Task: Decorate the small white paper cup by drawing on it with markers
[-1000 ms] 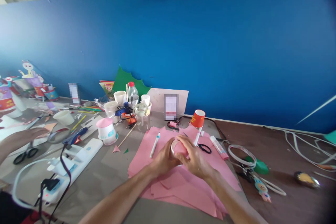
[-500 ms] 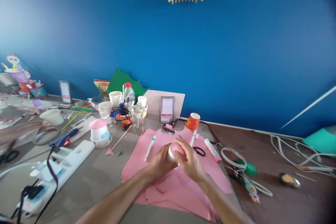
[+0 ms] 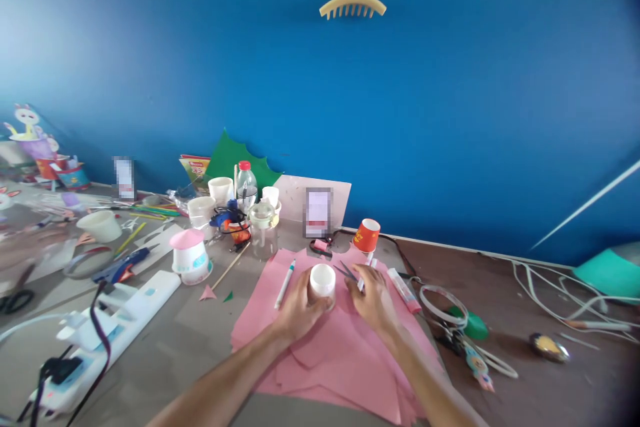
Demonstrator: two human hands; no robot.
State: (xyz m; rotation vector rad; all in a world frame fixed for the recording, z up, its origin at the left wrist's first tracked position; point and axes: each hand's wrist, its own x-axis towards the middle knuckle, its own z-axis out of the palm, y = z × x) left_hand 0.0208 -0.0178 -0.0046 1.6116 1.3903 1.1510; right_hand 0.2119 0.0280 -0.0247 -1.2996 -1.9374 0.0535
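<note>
My left hand [image 3: 300, 310] is closed around a small white paper cup [image 3: 323, 278], which stands upright with its mouth facing up. My right hand [image 3: 373, 300] is just right of the cup, its thumb and fingers apart over a pair of scissors [image 3: 346, 271] and a white marker [image 3: 361, 285]. The blades show left of the fingertips, while the handles are hidden under the hand. Whether it touches them I cannot tell. Beneath both hands lie stacked pink paper sheets [image 3: 345, 367]. A teal-capped marker [image 3: 285, 283] rests on them, left of the cup.
A red paper cup [image 3: 367, 235] and a glue stick [image 3: 404, 290] sit right of centre. On the left are a pink-roofed cup craft [image 3: 190, 257], a glass jar [image 3: 264, 233], a power strip [image 3: 113, 340] and a glue gun [image 3: 123, 267]. A blurred co-worker's hand [image 3: 30, 243] is at far left.
My right hand has left the cup and moved right to the scissors. The pink piece over the cup is gone from there, and the cup's open mouth shows.
</note>
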